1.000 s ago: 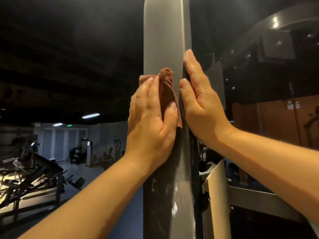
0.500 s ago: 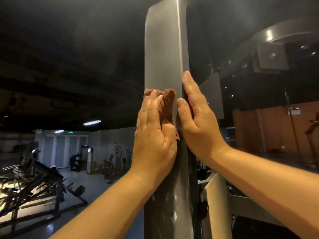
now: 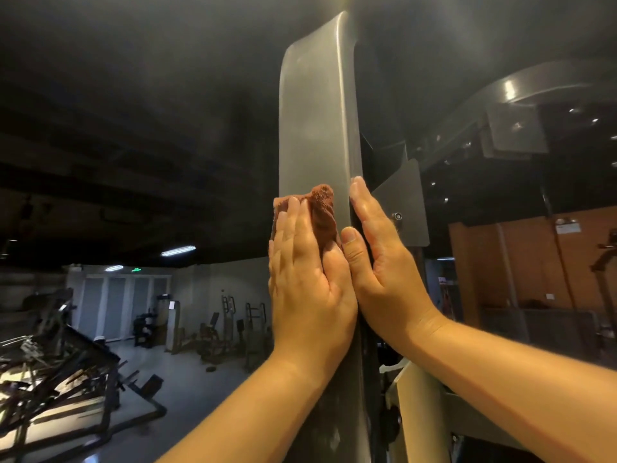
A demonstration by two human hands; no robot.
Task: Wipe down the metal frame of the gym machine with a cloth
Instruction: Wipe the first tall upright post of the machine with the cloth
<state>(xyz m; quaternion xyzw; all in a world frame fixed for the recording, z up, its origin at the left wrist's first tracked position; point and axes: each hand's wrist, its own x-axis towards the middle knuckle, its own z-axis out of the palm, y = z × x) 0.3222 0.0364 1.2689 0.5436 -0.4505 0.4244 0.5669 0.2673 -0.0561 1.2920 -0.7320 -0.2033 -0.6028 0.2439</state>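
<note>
The gym machine's grey metal frame post (image 3: 317,121) rises up the middle of the view, and its rounded top end shows. A bunched reddish-brown cloth (image 3: 322,208) lies against the post's front face. My left hand (image 3: 307,279) presses it there with straight fingers, and the cloth pokes out between forefinger and thumb. My right hand (image 3: 380,262) lies flat along the post's right edge with the fingers straight up and the thumb on the front face. The two hands touch side by side.
A grey bracket plate (image 3: 407,202) with a bolt sticks out right of the post, under a curved overhead arm (image 3: 521,88). A pale frame member (image 3: 420,406) sits at the lower right. Other gym machines (image 3: 50,379) stand on the floor to the left.
Both hands and the cloth have slid a little down the post. The view has tilted up, so the post's top end now shows.
</note>
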